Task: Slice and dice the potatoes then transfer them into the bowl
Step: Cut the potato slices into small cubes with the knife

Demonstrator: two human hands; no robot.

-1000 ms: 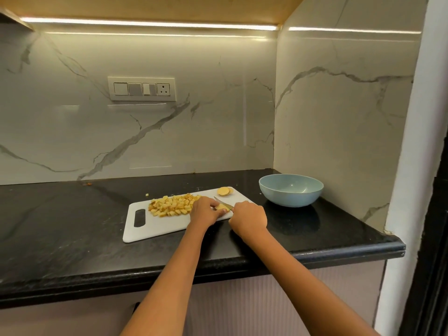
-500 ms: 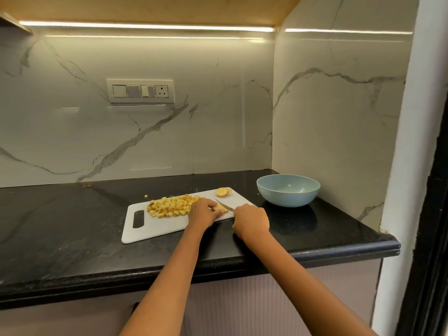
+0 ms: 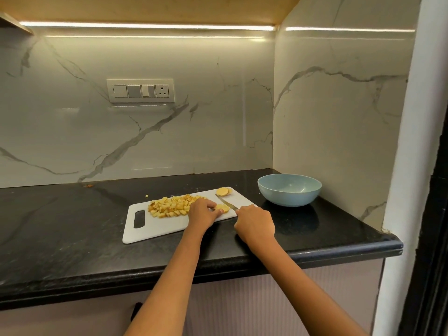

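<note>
— Potato slice [image 3: 222, 207], where does it sit against the hands?

— It lies flat on the white cutting board [image 3: 155, 226], near the board's right end. The left hand [image 3: 202, 212] rests on it with curled fingers, pinning its left edge. The right hand [image 3: 254, 221], just to the right, is closed round the handle of a knife [image 3: 226, 202].

— And the blade?

— It runs from the right hand up and to the left, tip toward the back wall, crossing just behind the pinned slice. Whether the edge touches the slice I cannot tell.

— How many pieces of each?

— One knife, one board, one blue bowl [image 3: 289, 189]. A pile of diced cubes [image 3: 173, 206] sits mid-board, too many to count. At the far right corner of the board lie more uncut slices [image 3: 223, 191], seemingly two overlapping. One stray cube [image 3: 146, 195] lies on the black counter [image 3: 60, 226] behind the board.

— The bowl?

— On the counter, right of the board and apart from it, with no potato showing inside. The board's long axis runs left to right, slightly tilted, handle slot at the left.
</note>
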